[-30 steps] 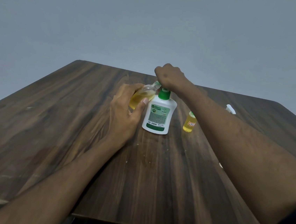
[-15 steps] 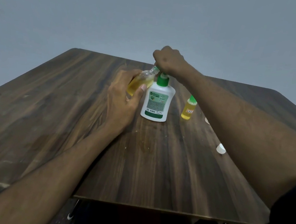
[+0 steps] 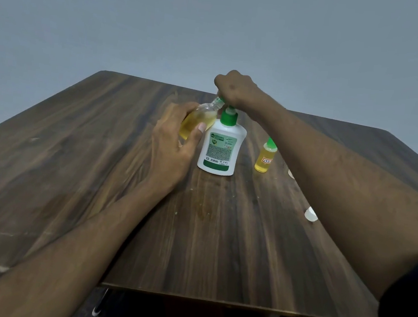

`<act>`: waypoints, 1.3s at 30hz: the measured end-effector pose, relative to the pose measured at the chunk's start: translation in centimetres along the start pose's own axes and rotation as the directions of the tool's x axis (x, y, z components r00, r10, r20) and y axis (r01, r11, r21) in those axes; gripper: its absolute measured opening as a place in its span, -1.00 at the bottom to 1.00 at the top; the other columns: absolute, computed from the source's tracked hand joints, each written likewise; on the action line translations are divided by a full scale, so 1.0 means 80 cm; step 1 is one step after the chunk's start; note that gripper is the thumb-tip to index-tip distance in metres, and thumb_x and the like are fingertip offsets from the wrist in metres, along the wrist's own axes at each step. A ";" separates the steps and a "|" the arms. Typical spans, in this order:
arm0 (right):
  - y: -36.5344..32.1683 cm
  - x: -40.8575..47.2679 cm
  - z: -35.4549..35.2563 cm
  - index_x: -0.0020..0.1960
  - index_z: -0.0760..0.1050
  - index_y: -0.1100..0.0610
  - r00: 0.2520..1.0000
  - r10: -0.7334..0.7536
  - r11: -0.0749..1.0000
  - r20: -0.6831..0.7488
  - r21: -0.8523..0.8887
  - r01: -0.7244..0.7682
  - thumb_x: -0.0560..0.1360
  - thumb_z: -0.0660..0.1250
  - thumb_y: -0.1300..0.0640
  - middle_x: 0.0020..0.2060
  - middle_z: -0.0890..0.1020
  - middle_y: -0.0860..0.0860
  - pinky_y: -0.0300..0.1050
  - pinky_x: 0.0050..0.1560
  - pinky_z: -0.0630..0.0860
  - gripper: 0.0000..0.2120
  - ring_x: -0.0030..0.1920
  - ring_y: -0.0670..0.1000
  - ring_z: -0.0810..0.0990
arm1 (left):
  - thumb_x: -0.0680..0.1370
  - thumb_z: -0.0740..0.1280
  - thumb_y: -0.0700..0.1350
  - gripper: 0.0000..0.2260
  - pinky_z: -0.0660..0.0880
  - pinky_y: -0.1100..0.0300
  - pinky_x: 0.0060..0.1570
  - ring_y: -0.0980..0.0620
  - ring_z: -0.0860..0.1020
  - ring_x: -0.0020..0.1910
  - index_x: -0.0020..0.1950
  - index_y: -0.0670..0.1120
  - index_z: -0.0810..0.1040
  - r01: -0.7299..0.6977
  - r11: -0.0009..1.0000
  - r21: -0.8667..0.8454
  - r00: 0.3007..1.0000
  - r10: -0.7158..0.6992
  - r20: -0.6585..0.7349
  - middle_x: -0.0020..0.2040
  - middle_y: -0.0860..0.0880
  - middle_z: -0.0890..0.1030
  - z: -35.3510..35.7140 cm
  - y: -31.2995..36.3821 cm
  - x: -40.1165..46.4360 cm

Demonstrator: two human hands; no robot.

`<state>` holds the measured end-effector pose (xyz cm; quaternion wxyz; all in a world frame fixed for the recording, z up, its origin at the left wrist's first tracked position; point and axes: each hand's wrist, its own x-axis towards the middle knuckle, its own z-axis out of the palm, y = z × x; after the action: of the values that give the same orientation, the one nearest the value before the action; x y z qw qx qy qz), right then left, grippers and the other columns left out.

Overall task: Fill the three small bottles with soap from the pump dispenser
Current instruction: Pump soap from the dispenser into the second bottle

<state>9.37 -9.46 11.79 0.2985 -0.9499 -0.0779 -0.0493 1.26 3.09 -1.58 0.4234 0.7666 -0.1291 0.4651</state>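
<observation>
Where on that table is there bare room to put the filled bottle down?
Bare wood lies left of the left hand and along the near edge of the table. It is crowded around the pump dispenser, the capped small bottle and the white caps under the right forearm.

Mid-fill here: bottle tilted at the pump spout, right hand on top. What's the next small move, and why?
Probably one more press of the pump. The right hand sits curled on the head of the pump dispenser, and the left hand holds the tilted small bottle with its mouth at the spout. Its upper part looks clear, so it seems only partly full, unlike the labelled bottle standing apart.
</observation>
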 end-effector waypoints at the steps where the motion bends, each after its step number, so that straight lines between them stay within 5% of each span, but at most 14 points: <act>1: 0.000 0.001 0.001 -0.09 0.42 0.10 1.000 -0.003 1.000 -0.014 0.001 0.003 0.51 0.08 0.01 0.04 0.61 0.08 0.03 0.10 0.46 -0.80 -0.01 0.14 0.54 | 0.67 0.43 -0.18 -0.77 0.38 0.40 0.01 0.26 0.51 0.03 0.32 -0.15 0.62 0.001 1.000 -0.002 1.000 -0.001 -0.003 0.11 0.08 0.57 0.001 0.000 0.000; 5: 0.004 0.005 0.005 -0.19 0.33 0.12 0.998 0.027 1.000 0.048 0.004 -0.027 0.58 0.09 0.10 -0.17 0.46 0.07 -0.12 -0.25 0.31 -0.81 -0.12 0.13 0.39 | 0.68 0.42 -0.18 -0.79 0.44 0.29 0.00 0.13 0.54 0.04 0.32 -0.15 0.62 0.001 1.000 -0.005 1.000 -0.001 0.014 0.11 0.05 0.60 0.001 0.000 -0.001; 9: 0.004 0.007 0.004 -0.04 0.43 0.14 1.000 0.006 1.000 0.008 0.022 -0.006 0.53 0.08 0.02 0.01 0.59 0.08 -0.03 0.07 0.49 -0.76 -0.02 0.13 0.53 | 0.69 0.37 -0.13 -0.76 0.45 0.30 0.01 0.12 0.55 0.05 0.33 -0.16 0.61 0.008 1.000 -0.023 1.000 -0.007 0.011 0.12 -0.01 0.62 0.003 0.000 -0.001; 13: 0.007 0.007 0.006 -0.06 0.39 0.15 0.998 0.029 1.000 0.048 -0.011 -0.029 0.61 0.07 0.07 -0.19 0.45 0.05 -0.10 -0.15 0.35 -0.80 -0.08 0.13 0.43 | 0.68 0.36 -0.10 -0.75 0.46 0.28 0.03 0.11 0.56 0.07 0.33 -0.16 0.62 0.016 0.999 -0.031 1.000 -0.016 0.022 0.14 -0.03 0.63 0.002 0.000 -0.002; 17: 0.004 0.006 0.005 -0.04 0.46 0.14 1.000 0.002 1.000 -0.015 0.011 -0.001 0.53 0.05 -0.01 -0.03 0.61 0.09 0.06 0.14 0.48 -0.72 -0.04 0.15 0.53 | 0.68 0.38 -0.11 -0.75 0.48 0.26 0.03 0.12 0.57 0.07 0.33 -0.13 0.62 0.016 0.999 -0.041 1.000 -0.015 0.012 0.14 0.02 0.62 0.002 0.000 0.000; 21: 0.006 0.004 0.009 -0.01 0.44 0.20 0.999 0.010 1.000 0.030 0.028 -0.011 0.58 0.05 0.01 0.00 0.60 0.12 -0.02 -0.03 0.44 -0.70 -0.03 0.17 0.54 | 0.66 0.38 -0.11 -0.75 0.46 0.32 0.03 0.11 0.57 0.08 0.33 -0.13 0.62 0.021 0.999 -0.034 1.000 -0.020 0.023 0.14 -0.01 0.63 0.000 0.000 -0.001; 26: 0.006 0.010 0.010 -0.03 0.57 0.17 1.000 -0.003 0.999 0.018 0.044 0.002 0.38 -0.01 -0.10 -0.01 0.69 0.10 0.12 0.16 0.53 -0.50 -0.04 0.16 0.59 | 0.66 0.39 -0.10 -0.75 0.44 0.36 0.03 0.14 0.57 0.09 0.33 -0.11 0.63 0.024 0.999 -0.042 1.000 -0.024 0.012 0.14 0.01 0.63 0.000 0.001 0.000; 39: 0.004 0.007 0.007 -0.01 0.62 0.19 0.999 -0.031 0.997 0.023 0.070 0.030 0.44 -0.02 -0.10 -0.06 0.71 0.10 0.09 0.16 0.55 -0.46 -0.04 0.14 0.62 | 0.65 0.40 -0.09 -0.75 0.47 0.34 0.04 0.12 0.59 0.12 0.32 -0.09 0.63 0.030 0.997 -0.065 0.999 -0.029 0.017 0.15 0.03 0.63 0.000 0.001 0.001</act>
<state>9.98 -9.36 11.22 0.3294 -0.9383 -0.0976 -0.0398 1.25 3.05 -1.47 0.4540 0.7580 -0.1361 0.4481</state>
